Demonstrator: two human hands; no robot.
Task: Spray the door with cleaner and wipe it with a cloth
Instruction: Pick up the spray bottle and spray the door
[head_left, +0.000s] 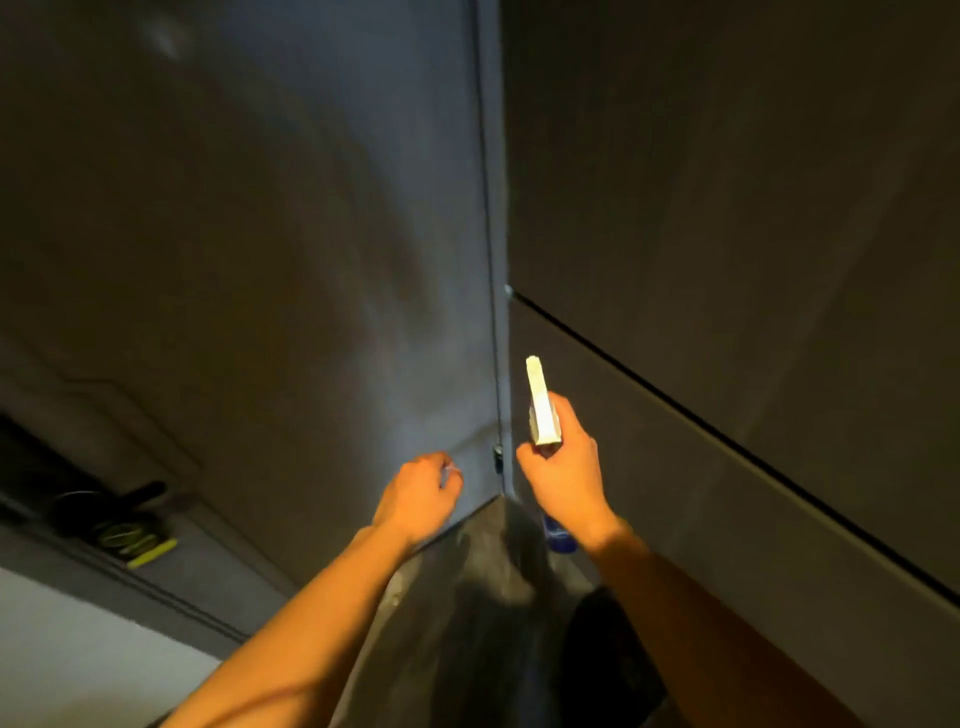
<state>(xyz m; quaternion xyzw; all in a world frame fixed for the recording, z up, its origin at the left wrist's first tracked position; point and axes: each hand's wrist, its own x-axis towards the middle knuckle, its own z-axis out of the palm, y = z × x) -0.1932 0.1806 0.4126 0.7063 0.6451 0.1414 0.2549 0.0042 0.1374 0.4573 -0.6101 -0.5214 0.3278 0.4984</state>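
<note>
Dim grey panels are filling the view, one door (291, 249) standing at 11 o'clock. Two hands are reaching toward its lower edge: the right hand (563, 475) is gripping one spray bottle (543, 410), white nozzle aimed at 12 o'clock; the left hand (418, 496) is curling closed against the door, any cloth impossible to make out.

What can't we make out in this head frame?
- Cloth: the left hand is curled at the door; only a pale blurred speck at its fingertips, so a cloth cannot be confirmed.
- Spray bottle: the right hand covers its middle; only the white head and blue base show, no label.
- Dark items on the ledge: dim, blurred, unidentifiable.
- Wetness on the door: too dark.
</note>
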